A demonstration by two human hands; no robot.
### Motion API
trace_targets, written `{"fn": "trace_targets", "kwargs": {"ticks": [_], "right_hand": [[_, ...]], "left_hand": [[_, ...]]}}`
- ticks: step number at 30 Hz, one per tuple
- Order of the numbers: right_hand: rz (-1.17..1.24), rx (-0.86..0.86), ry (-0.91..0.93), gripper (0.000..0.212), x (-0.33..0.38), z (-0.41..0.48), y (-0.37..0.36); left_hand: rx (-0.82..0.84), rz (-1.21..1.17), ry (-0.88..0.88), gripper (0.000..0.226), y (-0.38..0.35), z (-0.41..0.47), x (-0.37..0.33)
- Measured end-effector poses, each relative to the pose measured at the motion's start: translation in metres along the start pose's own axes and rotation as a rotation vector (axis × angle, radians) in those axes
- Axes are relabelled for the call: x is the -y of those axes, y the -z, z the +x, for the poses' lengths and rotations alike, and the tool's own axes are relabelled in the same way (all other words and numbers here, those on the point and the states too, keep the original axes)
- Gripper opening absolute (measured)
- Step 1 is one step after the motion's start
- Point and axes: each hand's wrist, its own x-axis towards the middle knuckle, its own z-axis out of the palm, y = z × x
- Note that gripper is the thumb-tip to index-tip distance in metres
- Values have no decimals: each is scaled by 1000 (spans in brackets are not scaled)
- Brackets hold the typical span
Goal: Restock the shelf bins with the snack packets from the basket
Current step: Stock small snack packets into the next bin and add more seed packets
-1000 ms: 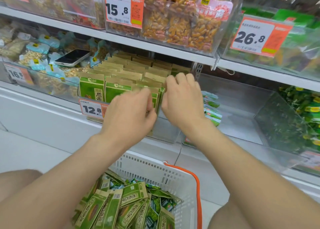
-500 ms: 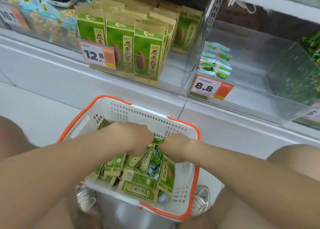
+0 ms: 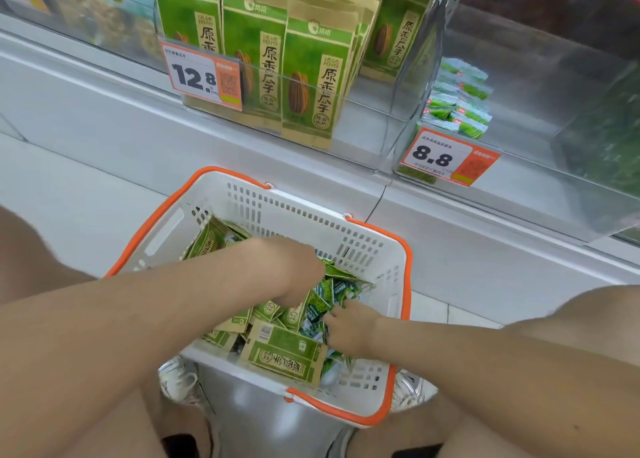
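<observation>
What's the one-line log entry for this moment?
step: picking from basket | left hand: in packets, grip hidden | right hand: in small packets, grip hidden | 8.8 bin: few packets

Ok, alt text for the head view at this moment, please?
Seen from above, a person's left hand and right hand dig into green snack packets in a white, orange-rimmed basket. Beyond it, a clear shelf bin tagged 12.8 holds upright green packets, and a bin tagged 8.8 to its right holds a few small green sachets.
</observation>
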Motion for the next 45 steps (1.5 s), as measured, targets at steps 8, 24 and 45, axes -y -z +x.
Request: {"fn": "trace_targets", "kwargs": {"ticks": [8,24,45], "right_hand": [[538,-279,-129,7,-51,-10,44],[1105,-1495,-593,11,-120,-123,166],[472,-1236,-1028,25,-213,-168,203]], "left_hand": [[-66,-94,70,28,22,-8,26],[-636,-1440,-36,16,85,-72,85],[-1399,-166,470,72,129,-47,77]]}}
